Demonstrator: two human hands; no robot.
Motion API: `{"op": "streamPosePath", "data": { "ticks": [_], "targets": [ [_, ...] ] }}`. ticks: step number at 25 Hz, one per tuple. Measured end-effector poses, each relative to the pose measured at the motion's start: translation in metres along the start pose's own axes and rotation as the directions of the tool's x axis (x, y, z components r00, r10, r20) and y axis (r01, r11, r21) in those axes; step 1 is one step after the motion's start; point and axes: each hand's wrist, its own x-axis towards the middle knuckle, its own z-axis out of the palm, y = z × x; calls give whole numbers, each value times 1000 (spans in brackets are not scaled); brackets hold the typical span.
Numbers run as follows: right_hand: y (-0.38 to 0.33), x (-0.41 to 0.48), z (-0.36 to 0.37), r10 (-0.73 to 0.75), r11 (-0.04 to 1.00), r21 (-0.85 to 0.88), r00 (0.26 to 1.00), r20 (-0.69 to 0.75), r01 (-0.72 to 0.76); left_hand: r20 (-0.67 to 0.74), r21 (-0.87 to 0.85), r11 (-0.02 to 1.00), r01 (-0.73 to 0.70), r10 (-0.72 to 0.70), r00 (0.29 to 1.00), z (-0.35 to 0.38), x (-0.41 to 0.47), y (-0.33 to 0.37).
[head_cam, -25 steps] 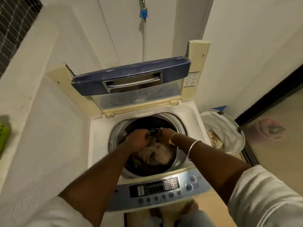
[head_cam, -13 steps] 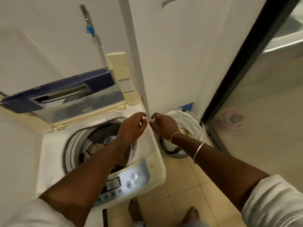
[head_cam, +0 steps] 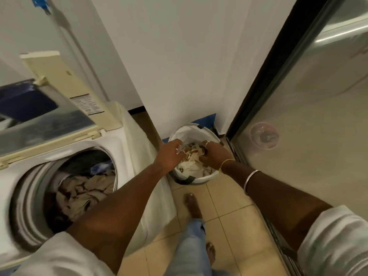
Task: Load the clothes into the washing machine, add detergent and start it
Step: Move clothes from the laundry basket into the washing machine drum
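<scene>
Clothes (head_cam: 192, 166) in the basket (head_cam: 199, 181) beside the washing machine (head_cam: 127, 144) are gripped by left hand (head_cam: 168, 156) and right hand (head_cam: 214, 154), fingers curled into the cloth, apparently so that a bundle can be lifted across to the open drum (head_cam: 29, 196), where a load (head_cam: 85, 192) is already laid.

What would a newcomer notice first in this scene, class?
Two hands, the left hand and right hand, reach into a white laundry basket of patterned clothes on the tiled floor, centre frame. At lower left, the washing machine stands with its lid up and beige laundry in the drum.
</scene>
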Motion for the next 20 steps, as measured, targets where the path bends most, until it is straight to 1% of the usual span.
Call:
{"op": "streamPosePath", "data": {
  "ticks": [5,8,10,14,17,20],
  "targets": [
    [59,93,46,66,998,-12,990,122,-65,169,56,989,135,-142,975,62,87,-40],
    [93,138,82,60,997,-61,971,231,-47,225,64,969,237,-246,943,102,123,-80],
    [115,167,112,52,997,-73,950,308,-30,267,88,958,273,-287,920,133,143,-113],
    [163,234,180,38,985,-170,904,425,39,314,137,953,271,-301,900,189,194,-166],
    [202,293,234,101,969,-246,862,496,28,359,191,940,283,-335,871,238,243,-211],
    [240,349,291,160,952,-305,839,521,8,400,274,922,273,-367,840,295,293,-263]
  ]
}}
